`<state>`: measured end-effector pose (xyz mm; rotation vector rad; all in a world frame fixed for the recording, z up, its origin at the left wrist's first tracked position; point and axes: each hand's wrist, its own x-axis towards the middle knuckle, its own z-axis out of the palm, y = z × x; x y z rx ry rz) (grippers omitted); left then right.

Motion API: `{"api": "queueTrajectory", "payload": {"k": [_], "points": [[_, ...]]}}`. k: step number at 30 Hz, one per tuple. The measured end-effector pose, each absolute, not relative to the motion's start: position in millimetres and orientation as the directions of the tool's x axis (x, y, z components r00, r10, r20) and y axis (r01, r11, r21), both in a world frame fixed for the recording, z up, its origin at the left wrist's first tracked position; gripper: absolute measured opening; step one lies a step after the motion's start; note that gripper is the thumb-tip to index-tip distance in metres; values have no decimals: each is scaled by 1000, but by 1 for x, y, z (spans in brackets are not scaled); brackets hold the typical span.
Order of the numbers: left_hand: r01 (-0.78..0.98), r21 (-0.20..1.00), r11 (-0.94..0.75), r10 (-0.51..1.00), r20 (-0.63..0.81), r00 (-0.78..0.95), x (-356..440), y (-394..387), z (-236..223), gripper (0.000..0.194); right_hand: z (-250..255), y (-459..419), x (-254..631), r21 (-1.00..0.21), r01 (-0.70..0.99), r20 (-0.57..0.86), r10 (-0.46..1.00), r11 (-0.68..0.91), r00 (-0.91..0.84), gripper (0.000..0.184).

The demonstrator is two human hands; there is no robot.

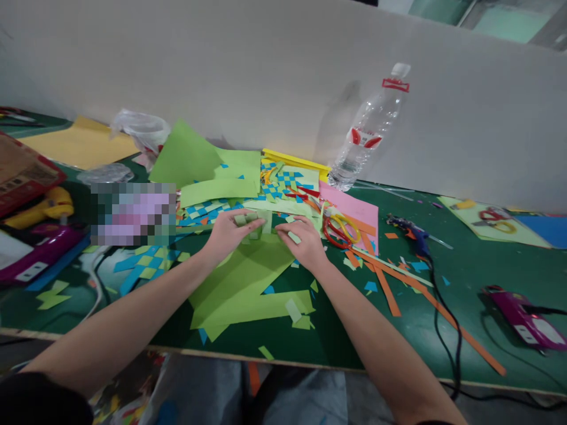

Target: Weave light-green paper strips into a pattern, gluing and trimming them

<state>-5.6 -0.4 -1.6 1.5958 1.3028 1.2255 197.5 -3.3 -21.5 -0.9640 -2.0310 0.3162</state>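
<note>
My left hand (227, 234) is closed on light green paper pieces (253, 229), pinched between thumb and fingers. Facing it, my right hand (306, 243) has its fingertips drawn together round a small pale green paper piece (293, 237). A narrow gap separates the two hands. Beneath them lie larger green paper sheets (248, 265), one with a pale scrap (293, 310) on it. Just beyond my hands are woven blue-and-green paper strips (208, 210). To the right of my right hand, scissors with red and yellow handles (339, 229) rest on pink paper (354, 203).
A plastic bottle (370, 127) leans against the wall at the back. On the right are a glue gun (414, 236) with a black cable, orange strips (385, 286) and a purple power strip (525, 319). Another purple power strip (48, 248) and a cardboard box (26, 171) are on the left.
</note>
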Motion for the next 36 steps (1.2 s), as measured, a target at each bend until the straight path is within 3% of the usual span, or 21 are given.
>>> {"api": "queueTrajectory", "payload": {"k": [5,10,18,21,28,36], "points": [[310,920,-241,970,240,41,-7,0,-2,31,-22,-5,197,-652,486,513,810,582,-282,35],[304,928,-216,976,218,28,-7,0,-2,34,-24,-1,198,-771,426,366,877,473,-312,22],[-40,989,-140,983,144,117,-2,5,-9,53,-21,1,200,-837,402,342,928,372,-147,22],[4,994,-112,978,109,178,-2,7,-10,60,-20,1,201,-864,359,345,935,352,-86,25],[236,972,-5,982,-40,183,-2,6,-10,55,-21,-1,198,-889,280,357,932,361,-69,28],[290,957,2,989,-45,141,-4,4,-8,45,-24,0,196,-907,177,363,923,381,-126,39]]}}
